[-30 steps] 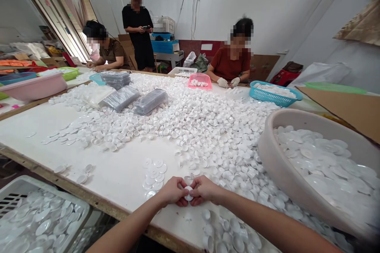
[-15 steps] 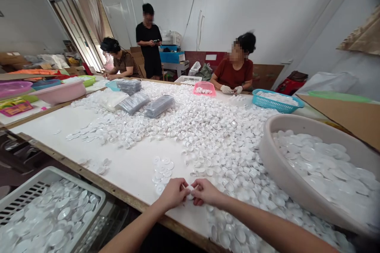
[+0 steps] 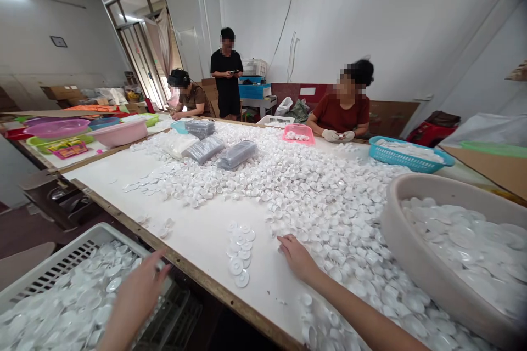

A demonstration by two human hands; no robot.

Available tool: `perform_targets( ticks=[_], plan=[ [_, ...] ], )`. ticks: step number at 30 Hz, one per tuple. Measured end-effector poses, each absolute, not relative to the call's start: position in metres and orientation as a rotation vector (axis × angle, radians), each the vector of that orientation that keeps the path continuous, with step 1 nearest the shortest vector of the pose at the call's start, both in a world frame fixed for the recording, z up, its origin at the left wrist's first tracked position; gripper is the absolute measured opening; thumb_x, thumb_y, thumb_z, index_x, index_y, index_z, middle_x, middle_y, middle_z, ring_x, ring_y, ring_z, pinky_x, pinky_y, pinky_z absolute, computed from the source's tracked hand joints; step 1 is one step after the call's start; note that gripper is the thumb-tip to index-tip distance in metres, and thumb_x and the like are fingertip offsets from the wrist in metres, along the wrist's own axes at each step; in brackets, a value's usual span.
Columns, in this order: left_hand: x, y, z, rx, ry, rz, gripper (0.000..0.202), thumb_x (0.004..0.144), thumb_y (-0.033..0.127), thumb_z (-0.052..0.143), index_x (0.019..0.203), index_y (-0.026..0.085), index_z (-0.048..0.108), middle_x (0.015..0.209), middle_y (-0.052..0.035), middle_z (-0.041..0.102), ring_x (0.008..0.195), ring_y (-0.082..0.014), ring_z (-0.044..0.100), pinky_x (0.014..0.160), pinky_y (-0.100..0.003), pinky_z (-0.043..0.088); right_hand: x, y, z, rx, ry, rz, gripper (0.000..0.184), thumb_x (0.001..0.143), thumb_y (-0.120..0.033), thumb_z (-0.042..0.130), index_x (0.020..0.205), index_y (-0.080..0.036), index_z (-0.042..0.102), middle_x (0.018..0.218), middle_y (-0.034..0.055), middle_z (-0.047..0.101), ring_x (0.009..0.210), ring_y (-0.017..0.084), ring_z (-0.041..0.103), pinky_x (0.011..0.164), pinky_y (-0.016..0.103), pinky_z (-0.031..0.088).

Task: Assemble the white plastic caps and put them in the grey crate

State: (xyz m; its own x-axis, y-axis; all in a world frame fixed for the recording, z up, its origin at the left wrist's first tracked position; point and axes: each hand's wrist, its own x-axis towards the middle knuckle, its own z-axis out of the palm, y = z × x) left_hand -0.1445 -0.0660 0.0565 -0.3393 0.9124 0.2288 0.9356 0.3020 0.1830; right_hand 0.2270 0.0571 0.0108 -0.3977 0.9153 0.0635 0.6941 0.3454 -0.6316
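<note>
My left hand (image 3: 142, 290) hangs over the white slatted basket (image 3: 138, 269) at the lower left, which is full of small white plastic pieces. It is slightly blurred; its thumb and forefinger are apart, with nothing distinguishable between them. My right hand (image 3: 297, 255) reaches to the near edge of a wide heap of small white plastic cups (image 3: 321, 192). Its fingers stretch leftward, beside or touching a few cups; its underside is hidden. Between my hands, flat white plastic discs (image 3: 236, 266) lie in a loose overlapping cluster on the white tabletop (image 3: 197, 230).
A large pale tub (image 3: 395, 230) of white discs stands at the right. Clear plastic packs (image 3: 236, 154) rest on the heap. Across the table sits a gloved co-worker (image 3: 341, 112) between a pink tray (image 3: 298, 134) and a blue basket (image 3: 411, 160). Two other people are farther back.
My hands were together, pinching a small white piece above the table edge. They have parted: the left moved left over the basket, the right forward to the heap. The view has shifted.
</note>
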Motion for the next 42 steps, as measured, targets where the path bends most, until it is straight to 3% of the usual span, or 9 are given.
perform_targets(
  ticks=[6,10,14,18,21,27,32,38,42],
  plan=[
    [-0.032,0.043,0.025,-2.170,-2.224,-0.329,0.036,0.078,0.014,0.026,0.109,0.019,0.044,0.106,-0.0070,0.051,0.093,-0.0183,0.048,0.077,-0.028,0.035,0.220,0.041,0.014,-1.426,-2.171,0.707,0.025,0.073,-0.013,0.036,0.092,-0.018,0.051,0.094,0.0056,0.049,0.087,0.016,0.047,0.079,0.027,0.036],
    [-0.025,0.065,0.010,-2.256,-2.200,-0.250,0.028,0.078,0.018,0.034,0.102,0.021,0.049,0.099,-0.0054,0.054,0.090,-0.0172,0.049,0.073,-0.027,0.035,0.221,0.018,0.013,-1.458,-2.106,0.657,0.033,0.064,-0.005,0.038,0.092,-0.020,0.047,0.094,0.0034,0.048,0.084,0.014,0.048,0.076,0.025,0.037],
    [-0.033,0.063,0.015,-2.207,-2.246,-0.146,0.023,0.079,0.024,0.033,0.092,0.020,0.053,0.089,-0.0050,0.056,0.086,-0.0176,0.049,0.073,-0.029,0.034,0.222,0.004,0.010,-1.482,-2.122,0.696,0.027,0.064,-0.011,0.046,0.089,-0.021,0.050,0.091,0.0032,0.049,0.086,0.016,0.047,0.079,0.027,0.036],
    [-0.019,0.050,0.038,-2.096,-2.338,-0.621,0.031,0.083,0.027,0.023,0.090,0.018,0.051,0.087,-0.0054,0.056,0.083,-0.0160,0.051,0.073,-0.027,0.035,0.236,0.010,0.016,-1.429,-2.071,0.758,0.040,0.057,-0.025,0.060,0.096,-0.021,0.049,0.096,0.0035,0.049,0.092,0.018,0.046,0.082,0.029,0.036],
    [0.019,0.035,0.046,-2.291,-2.289,-1.050,0.035,0.083,0.033,0.020,0.088,0.018,0.051,0.082,-0.0034,0.057,0.075,-0.0140,0.052,0.067,-0.024,0.037,0.252,0.021,0.019,-1.471,-1.881,0.776,0.028,0.067,-0.030,0.051,0.092,-0.018,0.051,0.091,0.0047,0.052,0.085,0.016,0.050,0.076,0.029,0.040],
    [0.102,0.016,0.012,-2.737,-2.209,-0.818,0.036,0.082,0.031,0.022,0.074,0.016,0.054,0.073,-0.0061,0.058,0.070,-0.0157,0.054,0.063,-0.025,0.036,0.259,0.029,0.010,-1.605,-1.552,1.408,0.026,0.075,-0.032,0.040,0.090,-0.015,0.051,0.067,0.0012,0.053,0.046,0.008,0.053,0.041,0.019,0.041],
    [0.114,0.018,-0.004,-2.595,-2.387,-0.373,0.036,0.081,0.034,0.020,0.085,0.014,0.050,0.074,-0.0111,0.059,0.072,-0.0211,0.056,0.063,-0.031,0.038,0.246,0.030,0.000,-1.582,-1.333,1.710,0.028,0.068,-0.028,0.055,0.088,-0.011,0.047,0.057,0.0007,0.056,0.047,0.010,0.057,0.042,0.019,0.045],
    [0.099,0.034,-0.008,-3.105,-2.819,-0.697,0.024,0.075,0.037,0.037,0.084,0.017,0.045,0.061,-0.0040,0.059,0.052,-0.0147,0.057,0.046,-0.024,0.042,0.256,0.046,0.000,-1.511,-1.081,2.150,0.022,0.061,-0.013,0.060,0.080,-0.012,0.049,0.057,0.0015,0.060,0.057,0.014,0.061,0.055,0.023,0.051],
    [0.095,0.040,-0.016,-3.150,-3.077,-0.950,0.024,0.069,0.037,0.047,0.080,0.017,0.041,0.056,-0.0017,0.058,0.051,-0.0152,0.058,0.044,-0.024,0.044,0.257,0.052,0.002,-1.590,-1.069,2.164,0.016,0.062,-0.006,0.055,0.076,-0.012,0.051,0.054,0.0017,0.060,0.051,0.012,0.060,0.053,0.022,0.051]
  ],
)
